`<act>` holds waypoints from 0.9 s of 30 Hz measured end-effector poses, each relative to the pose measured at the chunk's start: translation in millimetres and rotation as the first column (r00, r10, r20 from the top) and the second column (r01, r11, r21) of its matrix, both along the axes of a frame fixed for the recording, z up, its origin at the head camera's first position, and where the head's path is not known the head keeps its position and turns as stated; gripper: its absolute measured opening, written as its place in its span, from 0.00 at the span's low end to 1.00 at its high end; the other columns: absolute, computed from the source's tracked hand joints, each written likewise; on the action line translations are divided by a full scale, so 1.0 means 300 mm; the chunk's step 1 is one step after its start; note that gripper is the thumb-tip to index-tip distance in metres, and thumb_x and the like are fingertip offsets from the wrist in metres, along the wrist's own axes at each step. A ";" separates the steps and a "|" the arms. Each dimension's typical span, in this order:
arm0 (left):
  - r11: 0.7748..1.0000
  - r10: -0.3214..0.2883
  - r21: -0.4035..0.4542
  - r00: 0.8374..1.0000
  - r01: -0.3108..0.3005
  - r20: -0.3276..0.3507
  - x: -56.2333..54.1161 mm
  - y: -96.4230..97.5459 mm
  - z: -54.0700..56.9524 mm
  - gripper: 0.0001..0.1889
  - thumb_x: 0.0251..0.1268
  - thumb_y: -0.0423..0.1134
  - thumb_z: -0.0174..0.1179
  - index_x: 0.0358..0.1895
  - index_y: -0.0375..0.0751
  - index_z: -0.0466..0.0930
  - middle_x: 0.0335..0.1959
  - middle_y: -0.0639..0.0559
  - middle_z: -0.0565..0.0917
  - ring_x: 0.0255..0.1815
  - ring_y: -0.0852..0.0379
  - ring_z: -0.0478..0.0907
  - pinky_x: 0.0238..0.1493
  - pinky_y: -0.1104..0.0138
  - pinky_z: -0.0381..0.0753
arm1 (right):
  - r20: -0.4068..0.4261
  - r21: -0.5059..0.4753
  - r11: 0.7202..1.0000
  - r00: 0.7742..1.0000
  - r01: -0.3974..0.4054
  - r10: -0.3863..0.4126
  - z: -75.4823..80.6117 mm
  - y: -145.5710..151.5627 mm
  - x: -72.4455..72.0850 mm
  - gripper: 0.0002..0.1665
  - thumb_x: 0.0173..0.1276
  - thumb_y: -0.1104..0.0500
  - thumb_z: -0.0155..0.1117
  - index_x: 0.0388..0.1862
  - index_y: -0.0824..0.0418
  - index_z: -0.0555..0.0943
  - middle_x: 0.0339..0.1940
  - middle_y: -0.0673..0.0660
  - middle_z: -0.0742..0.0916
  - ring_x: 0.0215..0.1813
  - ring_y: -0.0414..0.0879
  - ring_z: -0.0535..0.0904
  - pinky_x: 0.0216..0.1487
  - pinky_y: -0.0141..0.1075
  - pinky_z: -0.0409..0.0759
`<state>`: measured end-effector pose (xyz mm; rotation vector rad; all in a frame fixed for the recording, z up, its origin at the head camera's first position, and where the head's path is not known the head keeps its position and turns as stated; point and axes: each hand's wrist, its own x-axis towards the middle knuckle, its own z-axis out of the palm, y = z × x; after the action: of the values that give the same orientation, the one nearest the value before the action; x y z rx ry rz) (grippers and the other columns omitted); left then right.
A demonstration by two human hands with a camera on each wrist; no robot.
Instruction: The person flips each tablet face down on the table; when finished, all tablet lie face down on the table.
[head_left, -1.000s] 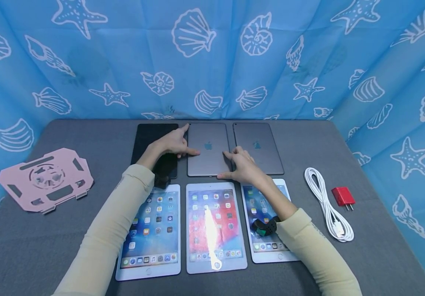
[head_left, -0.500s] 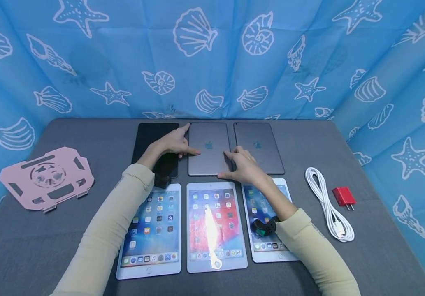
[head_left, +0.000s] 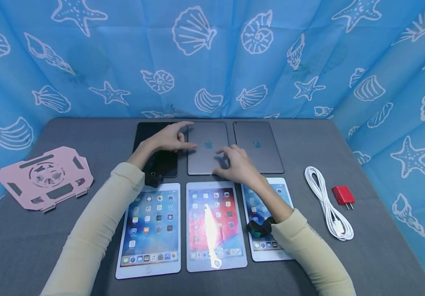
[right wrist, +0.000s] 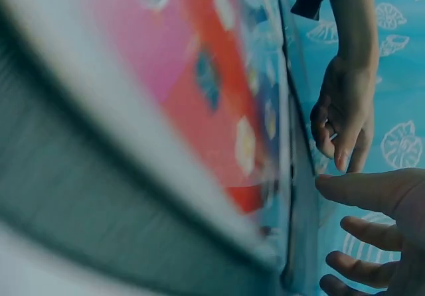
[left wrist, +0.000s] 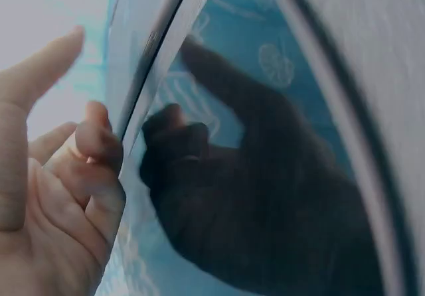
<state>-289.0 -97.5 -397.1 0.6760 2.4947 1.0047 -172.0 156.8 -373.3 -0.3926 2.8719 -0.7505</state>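
In the head view, a grey tablet (head_left: pixel 208 160) lies face down in the middle of the back row. At its left edge is my left hand (head_left: pixel 168 137), thumb and index finger extended over the corner and side. My right hand (head_left: pixel 237 165) is over its lower right part, thumb and fingers apart with nothing between them. In the left wrist view, the left hand (left wrist: pixel 66 190) shows beside a dark glossy screen (left wrist: pixel 265 176) that mirrors it. The right wrist view shows the right hand's (right wrist: pixel 378 223) fingers spread near tablet edges. Whether either hand touches the grey tablet I cannot tell.
A black-screened tablet (head_left: pixel 147 131) and another grey tablet (head_left: pixel 260 150) flank it. In front lie three white tablets with lit screens, one in the middle (head_left: pixel 216 230). A pink stand (head_left: pixel 60 193) is at left; a white cable (head_left: pixel 323 201) and red charger (head_left: pixel 343 195) at right.
Both hands have come away from the grey tablet's edges. The left hand has moved slightly left, and the right hand slightly left over the tablet. The tablets stay in place.
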 end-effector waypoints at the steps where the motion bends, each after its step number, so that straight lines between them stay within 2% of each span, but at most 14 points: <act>1: 1.000 0.014 -0.009 1.000 -0.014 -0.025 -0.002 -0.012 0.004 0.46 0.66 0.55 0.68 0.81 0.46 0.55 0.18 0.54 0.78 0.19 0.56 0.75 0.33 0.62 0.75 | 0.003 -0.018 1.000 1.000 -0.004 0.004 0.007 -0.009 0.000 0.35 0.64 0.51 0.76 0.67 0.60 0.78 0.57 0.65 0.80 0.57 0.59 0.74 0.53 0.52 0.78; 4: 0.997 0.064 -0.046 0.994 -0.068 -0.091 -0.006 -0.063 0.018 0.44 0.65 0.58 0.67 0.79 0.47 0.60 0.18 0.55 0.76 0.21 0.56 0.73 0.39 0.61 0.74 | 0.005 -0.056 0.998 1.000 -0.021 0.022 0.025 -0.040 -0.001 0.35 0.65 0.52 0.76 0.68 0.60 0.77 0.61 0.66 0.80 0.63 0.62 0.74 0.59 0.56 0.79; 8: 0.988 0.123 -0.074 0.982 -0.134 -0.147 -0.013 -0.152 0.021 0.44 0.65 0.58 0.67 0.80 0.48 0.59 0.24 0.53 0.77 0.27 0.54 0.73 0.46 0.58 0.72 | -0.009 -0.086 0.995 0.999 -0.040 0.040 0.039 -0.086 -0.003 0.37 0.65 0.52 0.75 0.71 0.59 0.75 0.64 0.66 0.79 0.68 0.63 0.73 0.63 0.57 0.78; 15: 0.967 0.230 -0.060 0.952 -0.246 -0.200 -0.016 -0.309 0.001 0.44 0.66 0.58 0.66 0.80 0.48 0.58 0.29 0.49 0.74 0.26 0.52 0.68 0.37 0.59 0.68 | -0.020 -0.112 0.990 0.997 -0.082 0.080 0.051 -0.173 -0.004 0.39 0.65 0.52 0.75 0.73 0.58 0.73 0.64 0.65 0.80 0.68 0.60 0.74 0.62 0.53 0.79; 21: 0.942 0.311 -0.086 0.940 -0.324 -0.139 -0.012 -0.413 -0.015 0.46 0.67 0.62 0.62 0.82 0.50 0.52 0.35 0.48 0.68 0.29 0.51 0.67 0.40 0.58 0.66 | -0.002 -0.127 0.987 0.996 -0.093 0.094 0.059 -0.230 -0.006 0.40 0.65 0.53 0.75 0.74 0.56 0.71 0.65 0.64 0.80 0.67 0.58 0.75 0.61 0.50 0.80; 27: 0.942 0.325 -0.069 0.944 -0.329 -0.062 -0.012 -0.465 -0.025 0.48 0.67 0.65 0.61 0.84 0.56 0.48 0.38 0.49 0.68 0.32 0.51 0.66 0.41 0.57 0.66 | 0.019 -0.128 0.985 0.992 -0.119 0.122 0.058 -0.280 -0.011 0.41 0.66 0.53 0.75 0.75 0.56 0.70 0.65 0.63 0.80 0.65 0.57 0.76 0.60 0.50 0.81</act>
<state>-292.5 -236.9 -404.6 0.2669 2.7334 1.0016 -175.3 72.9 -356.0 -0.5621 2.7546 -0.9116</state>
